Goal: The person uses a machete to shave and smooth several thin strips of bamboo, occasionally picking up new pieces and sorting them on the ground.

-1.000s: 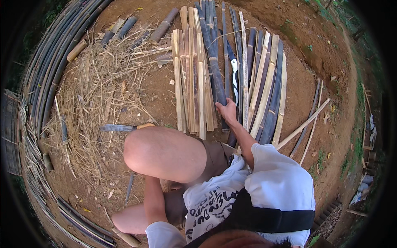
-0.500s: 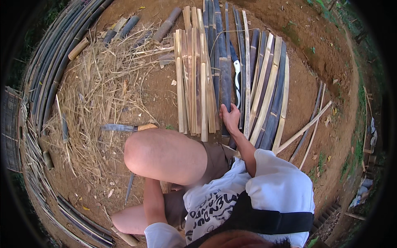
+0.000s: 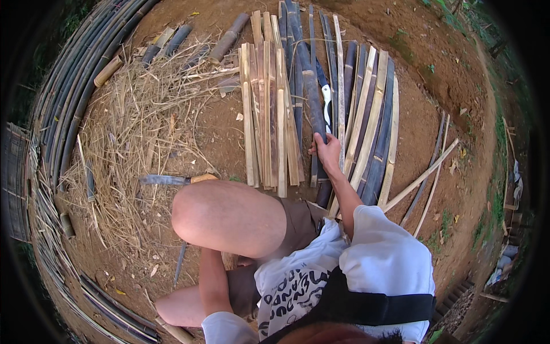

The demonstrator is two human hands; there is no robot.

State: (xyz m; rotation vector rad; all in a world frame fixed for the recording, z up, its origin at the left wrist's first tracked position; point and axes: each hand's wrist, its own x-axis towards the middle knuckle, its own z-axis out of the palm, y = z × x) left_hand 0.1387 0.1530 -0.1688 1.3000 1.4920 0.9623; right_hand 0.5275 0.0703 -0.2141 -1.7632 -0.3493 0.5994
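Observation:
My right hand [image 3: 327, 150] is closed round the near end of a dark split bamboo strip [image 3: 312, 97], fingers curled under its edge. Just right of this strip lies a tool with a curved white-and-black handle [image 3: 326, 100]; its far part is dark blue. Pale split bamboo pieces [image 3: 263, 114] lie side by side to the left of the hand, and more dark and pale strips [image 3: 366, 132] to the right. My left forearm [image 3: 213, 281] reaches beneath my raised leg, which hides the left hand.
A wood-handled machete [image 3: 166, 179] lies beside my knee, with a narrow metal blade [image 3: 180, 261] nearer me. Dry straw and shavings [image 3: 137, 120] cover the ground on the left. Long dark bamboo poles [image 3: 74, 103] line the far left. Loose sticks [image 3: 424, 175] lie on the right.
My right hand has moved slightly away from me. The near end of the dark bamboo strip has shifted the same way, uncovering a narrower strip beneath.

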